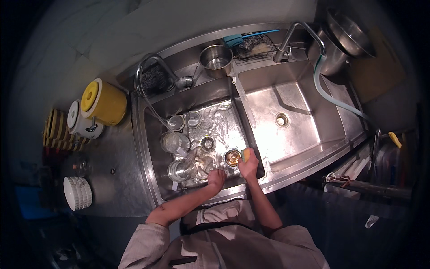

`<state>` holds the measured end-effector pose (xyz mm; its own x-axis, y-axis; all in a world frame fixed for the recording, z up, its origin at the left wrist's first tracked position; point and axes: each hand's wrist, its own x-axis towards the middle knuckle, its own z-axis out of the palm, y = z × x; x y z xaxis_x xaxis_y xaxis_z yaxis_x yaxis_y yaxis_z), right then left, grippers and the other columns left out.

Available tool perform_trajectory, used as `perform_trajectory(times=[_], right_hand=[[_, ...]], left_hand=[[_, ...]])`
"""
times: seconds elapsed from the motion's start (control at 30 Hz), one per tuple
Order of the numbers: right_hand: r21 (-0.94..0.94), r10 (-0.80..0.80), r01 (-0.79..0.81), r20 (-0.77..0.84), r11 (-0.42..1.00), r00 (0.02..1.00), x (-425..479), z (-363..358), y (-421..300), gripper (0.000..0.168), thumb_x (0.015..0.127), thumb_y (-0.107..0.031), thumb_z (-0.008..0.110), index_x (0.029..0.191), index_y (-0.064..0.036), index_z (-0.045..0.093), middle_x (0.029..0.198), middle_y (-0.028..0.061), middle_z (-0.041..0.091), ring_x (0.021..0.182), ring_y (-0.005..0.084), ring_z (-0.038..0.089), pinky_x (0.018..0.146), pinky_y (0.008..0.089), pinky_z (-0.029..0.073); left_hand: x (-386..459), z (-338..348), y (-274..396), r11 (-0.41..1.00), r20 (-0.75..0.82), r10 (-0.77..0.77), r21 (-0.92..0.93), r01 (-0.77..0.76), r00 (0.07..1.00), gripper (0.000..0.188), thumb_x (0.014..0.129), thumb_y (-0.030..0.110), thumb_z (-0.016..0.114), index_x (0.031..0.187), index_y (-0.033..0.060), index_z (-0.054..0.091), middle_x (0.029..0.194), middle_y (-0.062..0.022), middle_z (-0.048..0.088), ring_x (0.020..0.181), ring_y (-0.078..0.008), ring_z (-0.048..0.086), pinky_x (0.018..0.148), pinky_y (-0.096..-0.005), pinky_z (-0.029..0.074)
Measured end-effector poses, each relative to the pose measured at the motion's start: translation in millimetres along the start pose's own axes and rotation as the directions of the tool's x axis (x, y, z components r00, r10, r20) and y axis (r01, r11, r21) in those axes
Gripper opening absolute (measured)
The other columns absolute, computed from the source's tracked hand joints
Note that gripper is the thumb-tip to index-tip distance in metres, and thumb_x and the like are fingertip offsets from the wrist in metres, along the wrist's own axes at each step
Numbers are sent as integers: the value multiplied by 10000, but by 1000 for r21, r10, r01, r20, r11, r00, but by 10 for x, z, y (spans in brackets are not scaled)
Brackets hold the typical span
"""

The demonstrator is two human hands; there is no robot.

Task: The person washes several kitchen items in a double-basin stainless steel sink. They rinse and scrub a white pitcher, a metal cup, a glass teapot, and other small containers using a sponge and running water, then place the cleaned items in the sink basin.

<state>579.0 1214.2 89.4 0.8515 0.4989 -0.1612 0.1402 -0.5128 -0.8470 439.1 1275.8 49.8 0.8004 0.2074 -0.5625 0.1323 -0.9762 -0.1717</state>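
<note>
In the left basin of a steel double sink (247, 101), my right hand (249, 164) grips a yellow-and-green sponge (246, 155) beside a round vessel with amber contents (232, 157). My left hand (216, 178) is low in the same basin, its fingers curled; whether it holds anything is unclear. Glassware (203, 167) lies in a jumble just left of it. A clear pitcher (177, 170) and another pitcher (172, 142) with a pale handle stand farther left. Behind them are two round lidded containers (176, 122). Water covers part of the basin floor around a drain (207, 143).
A curved faucet (144, 67) arches over the left basin; a second faucet (302, 25) carries a hose (322, 89). A steel pot (216, 60) sits on the back ledge. Yellow (105, 102) and white (85, 124) drink coolers and stacked white dishes (77, 193) occupy the left counter.
</note>
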Motion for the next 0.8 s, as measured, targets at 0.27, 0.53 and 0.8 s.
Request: perform_trajectory(times=[0.27,0.53,0.8], right_hand=[[49,44,-46,27,998,999,17,-74,19,407,621,24,627,1004,-50,511,862,146,582,840,288,577,753,346,445],[299,-64,67,-22,952,998,123,-183,2,351,651,29,602,987,-16,512,824,113,569,799,206,564,749,300,436],[421,-1,-21,52,907,999,279,-561,-397,316,680,66,587,976,-9,506,811,75,569,764,147,554,710,263,439]], left_hand=[[65,-320,-90,983,11,-128,-130,128,992,116,774,150,559,849,155,648,824,2,630,766,-167,617,524,-317,473],[-280,-802,-459,890,-49,-324,-355,286,945,83,693,174,588,683,129,656,722,-78,644,715,-215,641,592,-337,508],[-474,-94,-688,395,188,-560,-796,459,807,189,665,226,626,763,68,659,786,-150,641,723,-313,628,658,-407,502]])
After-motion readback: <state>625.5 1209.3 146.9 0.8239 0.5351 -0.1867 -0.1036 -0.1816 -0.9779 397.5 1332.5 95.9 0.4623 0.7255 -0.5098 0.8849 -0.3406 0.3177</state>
